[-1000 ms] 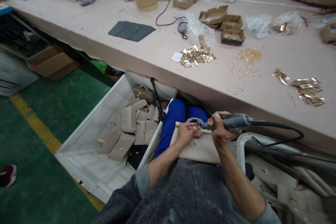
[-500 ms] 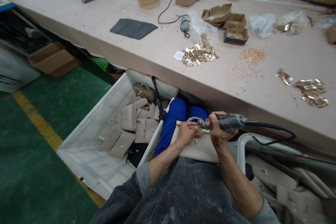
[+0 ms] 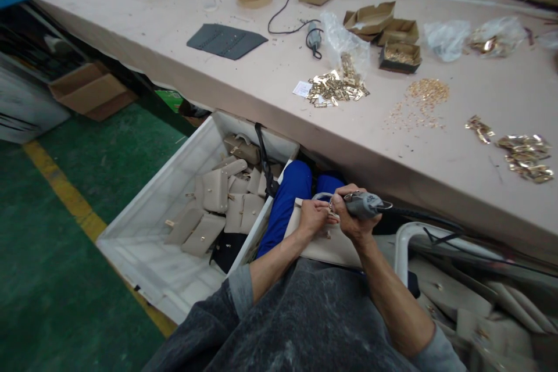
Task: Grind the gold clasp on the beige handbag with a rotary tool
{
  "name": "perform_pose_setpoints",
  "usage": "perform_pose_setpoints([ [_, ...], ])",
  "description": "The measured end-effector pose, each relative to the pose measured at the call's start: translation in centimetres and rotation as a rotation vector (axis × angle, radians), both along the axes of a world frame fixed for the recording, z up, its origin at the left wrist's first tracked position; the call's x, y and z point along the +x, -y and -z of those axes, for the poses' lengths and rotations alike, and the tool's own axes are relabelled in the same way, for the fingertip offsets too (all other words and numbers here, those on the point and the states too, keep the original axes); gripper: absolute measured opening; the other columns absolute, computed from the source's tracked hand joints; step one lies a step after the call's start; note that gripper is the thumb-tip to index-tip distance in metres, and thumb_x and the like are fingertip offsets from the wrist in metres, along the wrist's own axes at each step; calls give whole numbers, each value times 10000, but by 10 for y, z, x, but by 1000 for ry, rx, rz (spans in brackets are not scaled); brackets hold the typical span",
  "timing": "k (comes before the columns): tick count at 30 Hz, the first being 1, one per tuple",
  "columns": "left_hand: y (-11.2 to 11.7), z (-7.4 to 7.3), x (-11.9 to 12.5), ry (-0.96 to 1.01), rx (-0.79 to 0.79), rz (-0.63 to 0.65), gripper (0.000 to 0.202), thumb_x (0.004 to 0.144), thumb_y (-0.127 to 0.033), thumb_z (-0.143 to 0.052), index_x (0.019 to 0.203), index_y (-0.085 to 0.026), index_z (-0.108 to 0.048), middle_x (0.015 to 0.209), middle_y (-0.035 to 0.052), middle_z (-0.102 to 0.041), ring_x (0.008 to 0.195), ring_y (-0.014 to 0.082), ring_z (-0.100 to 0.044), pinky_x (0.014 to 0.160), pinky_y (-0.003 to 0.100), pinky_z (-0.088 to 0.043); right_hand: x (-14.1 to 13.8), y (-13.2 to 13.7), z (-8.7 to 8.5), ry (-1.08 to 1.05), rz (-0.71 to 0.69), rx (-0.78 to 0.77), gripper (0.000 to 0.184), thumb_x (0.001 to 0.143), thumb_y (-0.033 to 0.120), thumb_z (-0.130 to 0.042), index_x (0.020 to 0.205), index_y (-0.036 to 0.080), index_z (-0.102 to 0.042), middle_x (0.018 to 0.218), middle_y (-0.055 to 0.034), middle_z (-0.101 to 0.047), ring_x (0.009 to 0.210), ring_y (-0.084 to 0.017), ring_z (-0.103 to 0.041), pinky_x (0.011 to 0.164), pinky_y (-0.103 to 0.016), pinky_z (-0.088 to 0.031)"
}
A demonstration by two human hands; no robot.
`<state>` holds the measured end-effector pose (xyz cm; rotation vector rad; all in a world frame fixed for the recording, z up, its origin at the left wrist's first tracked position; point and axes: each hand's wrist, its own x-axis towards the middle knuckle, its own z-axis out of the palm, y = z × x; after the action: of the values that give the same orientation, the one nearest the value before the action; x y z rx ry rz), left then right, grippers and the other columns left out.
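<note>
1. Okay, on my head feed the long table fills the upper part, near edge running just past the knees.
2. White bin, person's left: I see beige bags heaped loosely inside, plus a black item.
3. Second bin, person's right, cut off by my frame: more beige bags, piled.
4. Working bag, also beige: lies across the blue trouser legs, between the two bins.
5. Gold pile: on the table, touching a clear plastic bag.
6. Right hand: fingers wrapped around the grey power tool, above the working bag. Cable trails off right; the hand hides the tool's nose from me.
7. Left hand: fingers bunched at the working bag's upper part, just beside the right hand. I can't tell exactly what they pinch.
8. Small gold fitting: between the hands, near the handle. Mostly covered; I can't make out more.
</note>
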<state>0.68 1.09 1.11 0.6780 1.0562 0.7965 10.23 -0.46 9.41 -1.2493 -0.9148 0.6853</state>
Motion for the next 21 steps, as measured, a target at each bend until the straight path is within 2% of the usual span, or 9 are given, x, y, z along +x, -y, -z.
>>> perform_pose_setpoints([
  [3, -1, 3, 2, -3, -20, -7, 86, 744, -87, -676, 783, -87, -754, 672, 85, -752, 568, 204, -746, 553, 257, -639, 4, -2, 0, 258, -69, 53, 133, 874, 269, -775, 823, 195, -678, 776, -18, -638, 657, -170, -621, 673, -326, -575],
  [7, 0, 8, 5, -4, -54, -13, 140, 734, -44, -637, 812, -85, -746, 659, 91, -749, 567, 222, -756, 545, 266, -646, 6, -8, -7, 136, -48, 55, 169, 913, 288, -742, 801, 202, -649, 685, 10, -601, 523, -156, -583, 560, -317, -539],
  [13, 1, 7, 5, 16, -70, 5, 174, 747, -31, -620, 860, -68, -747, 706, 119, -760, 609, 241, -774, 549, 261, -645, 1, -17, -4, 6, 120, 84, 179, 878, 277, -789, 824, 182, -648, 636, 19, -586, 502, -165, -587, 535, -310, -519],
  [21, 1, 6, 3, -1, -54, 5, 156, 757, -39, -643, 866, -62, -752, 675, 125, -753, 624, 260, -778, 564, 281, -652, 8, -11, -6, 31, -52, 95, 176, 890, 271, -769, 777, 193, -659, 628, 8, -581, 486, -157, -561, 499, -307, -496],
])
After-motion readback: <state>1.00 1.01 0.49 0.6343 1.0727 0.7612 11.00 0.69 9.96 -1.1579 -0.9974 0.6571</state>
